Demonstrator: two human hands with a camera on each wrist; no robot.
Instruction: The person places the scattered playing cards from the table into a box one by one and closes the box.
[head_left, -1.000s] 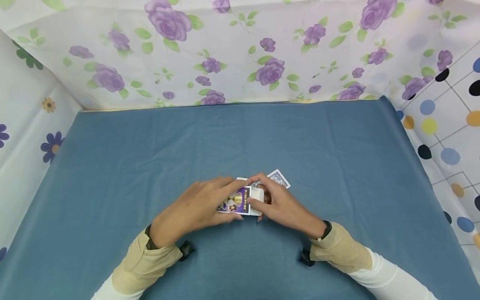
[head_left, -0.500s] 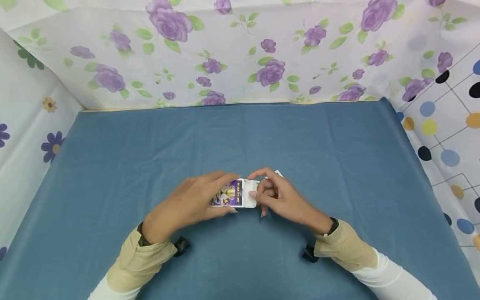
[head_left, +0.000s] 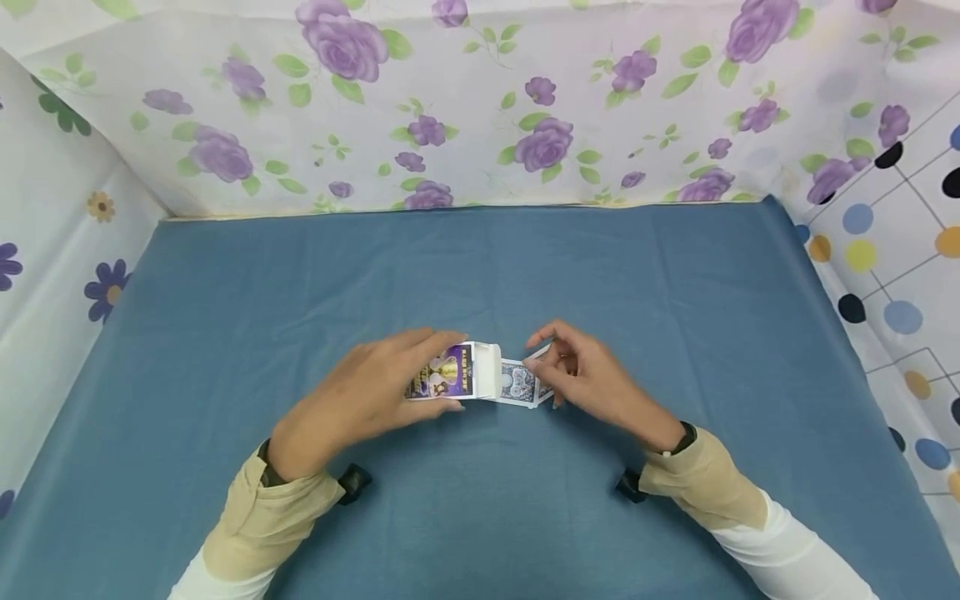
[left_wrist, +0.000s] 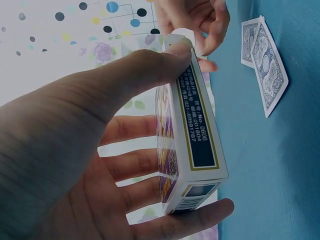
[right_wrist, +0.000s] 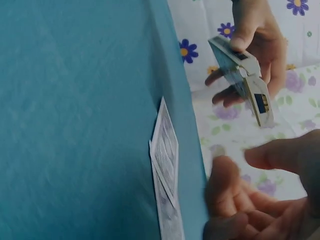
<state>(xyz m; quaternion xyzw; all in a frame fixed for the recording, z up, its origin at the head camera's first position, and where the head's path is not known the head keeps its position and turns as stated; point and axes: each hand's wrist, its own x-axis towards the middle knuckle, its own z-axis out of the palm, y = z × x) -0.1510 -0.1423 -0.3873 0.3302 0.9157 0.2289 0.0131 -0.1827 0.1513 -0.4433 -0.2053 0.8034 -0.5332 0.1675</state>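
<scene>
My left hand (head_left: 360, 387) grips a purple and white playing-card box (head_left: 447, 372) along its sides, thumb on one edge and fingers on the other. The box's white end flap (head_left: 487, 372) stands out toward the right. In the left wrist view the printed narrow side of the box (left_wrist: 197, 120) faces the camera, held above the table. Two playing cards (head_left: 517, 383) with blue patterned backs lie overlapping on the cloth; the right wrist view shows these cards (right_wrist: 165, 150) edge-on. My right hand (head_left: 596, 375) hovers above the cards, fingers loosely bent and nothing visible between thumb and fingertips.
A blue cloth (head_left: 480, 517) covers the table. A flowered white sheet (head_left: 480, 117) hangs along the back edge, with patterned sheets on the left and right sides. Each wrist carries a small black device (head_left: 354, 483).
My left hand has moved the box left and slightly away from me. My right hand has let go of the box end and shifted right, uncovering more of the cards.
</scene>
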